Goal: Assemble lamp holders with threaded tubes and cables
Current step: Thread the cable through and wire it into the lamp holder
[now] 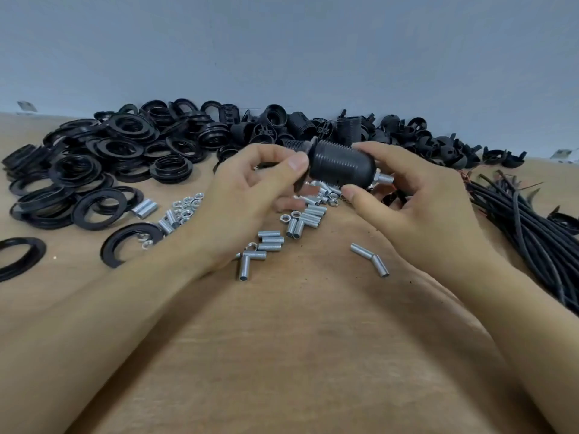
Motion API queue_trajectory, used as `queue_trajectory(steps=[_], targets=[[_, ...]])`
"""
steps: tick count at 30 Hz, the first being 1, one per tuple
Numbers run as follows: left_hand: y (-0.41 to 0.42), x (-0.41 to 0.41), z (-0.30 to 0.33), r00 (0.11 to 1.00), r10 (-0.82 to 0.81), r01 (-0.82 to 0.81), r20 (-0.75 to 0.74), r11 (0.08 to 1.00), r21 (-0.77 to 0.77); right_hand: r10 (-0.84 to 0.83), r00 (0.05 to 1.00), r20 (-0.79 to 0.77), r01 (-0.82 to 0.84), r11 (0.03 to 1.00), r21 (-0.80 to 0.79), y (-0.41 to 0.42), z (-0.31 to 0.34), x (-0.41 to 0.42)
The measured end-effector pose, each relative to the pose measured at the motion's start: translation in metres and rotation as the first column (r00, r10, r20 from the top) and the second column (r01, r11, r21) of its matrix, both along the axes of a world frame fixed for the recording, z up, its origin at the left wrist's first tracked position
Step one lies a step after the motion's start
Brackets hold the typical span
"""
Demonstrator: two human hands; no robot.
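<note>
Black, ribbed and barrel-shaped, the lamp holder (340, 166) is held level above the wooden tabletop (297, 339), midway between the two hands. At its left end sits a flat black collar ring (305, 166), seen nearly edge-on; from its rounded right end projects a short silver threaded tube (384, 177). The left hand (250, 195) pinches the collar ring, thumb tip pressed against its near face and fingers curled behind. The right hand (416, 198) grips the holder body, forefinger arched over the top and thumb under the domed end, the remaining fingers curled behind the tube.

Below the holder, on the table, lie loose threaded tubes (305, 214) and hex nuts (185, 206) in a scattered group; two further tubes (371, 260) lie end to end nearer the viewer, apart from the rest. At left a heap of black collar rings (103, 164) spreads towards the table edge, with single rings (18, 256) lying separately in front. Along the grey wall (282, 51) runs a row of unassembled holder bodies and caps (329, 126). At right a bundle of black cables (539, 233) lies on the table, running from the far side towards the near right edge.
</note>
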State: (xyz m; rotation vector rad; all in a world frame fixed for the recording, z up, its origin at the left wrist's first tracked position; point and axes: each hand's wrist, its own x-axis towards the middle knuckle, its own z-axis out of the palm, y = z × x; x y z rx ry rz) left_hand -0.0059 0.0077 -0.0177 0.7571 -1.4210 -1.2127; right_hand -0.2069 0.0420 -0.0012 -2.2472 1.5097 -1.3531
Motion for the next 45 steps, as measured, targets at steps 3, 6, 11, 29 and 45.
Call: queue_trajectory(steps=[3, 6, 11, 29, 45], targets=[[0.001, 0.003, 0.002, 0.99, -0.138, 0.14, -0.037, 0.989, 0.043, 0.022, 1.0, -0.012, -0.022, 1.0, -0.013, 0.001, 0.0, -0.001], [0.002, 0.005, 0.004, 0.983, -0.184, 0.184, 0.014, 0.983, 0.004, 0.032, 0.999, 0.015, -0.032, 0.999, -0.017, 0.001, 0.0, 0.0], [0.001, 0.003, 0.006, 0.994, 0.039, -0.043, -0.103, 0.998, -0.041, -0.014, 0.997, 0.079, 0.016, 0.999, -0.036, 0.002, 0.0, 0.002], [0.009, 0.004, 0.012, 0.993, -0.041, 0.061, -0.108, 0.981, 0.183, 0.073, 0.991, -0.11, -0.083, 0.992, -0.089, 0.003, -0.003, 0.004], [0.004, 0.006, 0.007, 0.999, 0.007, -0.002, -0.036, 0.99, 0.14, 0.064, 0.997, -0.052, -0.063, 0.998, 0.015, 0.001, -0.001, -0.001]])
